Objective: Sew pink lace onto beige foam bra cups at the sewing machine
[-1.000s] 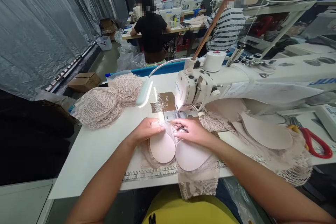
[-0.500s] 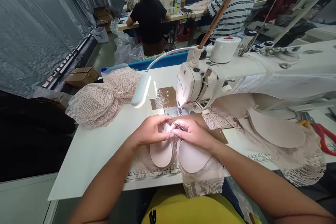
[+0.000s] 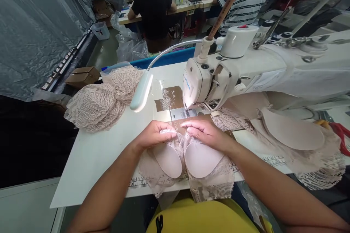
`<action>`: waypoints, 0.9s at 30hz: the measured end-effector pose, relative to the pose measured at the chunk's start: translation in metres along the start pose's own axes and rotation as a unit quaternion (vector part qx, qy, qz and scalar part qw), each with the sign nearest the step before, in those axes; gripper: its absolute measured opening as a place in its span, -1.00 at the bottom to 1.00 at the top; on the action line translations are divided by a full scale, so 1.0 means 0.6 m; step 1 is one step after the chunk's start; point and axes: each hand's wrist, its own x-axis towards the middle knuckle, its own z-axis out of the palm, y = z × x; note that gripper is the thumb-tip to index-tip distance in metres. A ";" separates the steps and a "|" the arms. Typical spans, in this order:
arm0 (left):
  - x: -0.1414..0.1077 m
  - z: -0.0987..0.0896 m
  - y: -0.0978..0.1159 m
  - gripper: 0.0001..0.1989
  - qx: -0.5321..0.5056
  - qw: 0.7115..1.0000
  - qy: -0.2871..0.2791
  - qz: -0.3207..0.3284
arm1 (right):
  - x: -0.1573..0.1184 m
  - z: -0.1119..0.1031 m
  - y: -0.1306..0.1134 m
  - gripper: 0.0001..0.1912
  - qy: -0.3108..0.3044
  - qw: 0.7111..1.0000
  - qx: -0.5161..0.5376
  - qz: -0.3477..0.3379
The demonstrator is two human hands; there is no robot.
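l hand (image 3: 155,134) pinches bra (image 3: 202,161) at far edge, r hand (image 3: 206,133) on it w/ grip unclear, bra lying crosswise nearside of machine (image 3: 197,83).

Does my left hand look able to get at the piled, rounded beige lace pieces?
Likely yes: only white tabletop shows between your left hand and that lace pile, but the hand's grip on the padded beige lace garment would need freeing first.

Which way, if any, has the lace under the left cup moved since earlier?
Yes: the lace has moved down the picture; against the ruler strip, it covers markings that showed before.
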 end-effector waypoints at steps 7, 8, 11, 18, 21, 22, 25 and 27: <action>0.007 0.006 -0.019 -0.75 -0.046 0.999 0.003 -0.018 | 0.004 0.016 -0.016 -0.74 -0.024 0.999 0.029 0.012; 0.008 0.007 -0.021 -0.74 -0.046 0.999 0.002 -0.019 | 0.005 0.019 -0.019 -0.76 -0.020 0.999 0.029 0.010; 0.009 0.008 -0.023 -0.72 -0.034 0.999 0.001 -0.018 | 0.007 0.027 -0.024 -0.82 0.000 1.000 0.028 -0.005; 0.012 0.016 -0.014 -0.72 -0.008 1.000 -0.015 0.003 | 0.010 0.038 -0.014 -0.77 0.050 0.996 0.075 0.028; 0.003 0.007 0.000 -0.74 0.031 0.997 -0.074 -0.006 | 0.011 0.040 -0.014 -0.64 0.000 0.996 0.071 0.044; -0.002 -0.002 0.004 -0.75 0.059 0.993 -0.097 -0.013 | 0.012 0.038 -0.015 -0.71 -0.012 0.998 0.049 0.045; -0.025 -0.037 0.012 -0.70 0.133 0.981 -0.128 -0.052 | 0.012 0.028 -0.018 -0.76 -0.001 0.998 -0.018 0.056; -0.038 -0.059 0.014 -0.72 0.151 0.980 -0.109 -0.076 | 0.011 0.021 -0.019 -0.71 -0.034 0.997 -0.028 0.068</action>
